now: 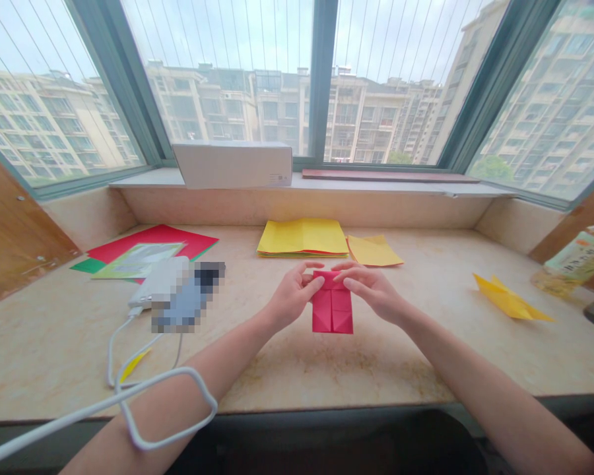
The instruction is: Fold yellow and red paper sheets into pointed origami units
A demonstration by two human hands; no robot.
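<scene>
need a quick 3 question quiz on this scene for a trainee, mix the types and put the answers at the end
1. Multiple choice: What do the left hand and right hand both hold?
a) a white cable
b) the folded red paper
c) a green sheet

2. True or false: The white box stands on the window ledge.

3. Fill in the blank: The yellow-topped paper stack has a smaller yellow paper at its ____ side, as the person sees it.

Key: 1 b; 2 true; 3 right
</scene>
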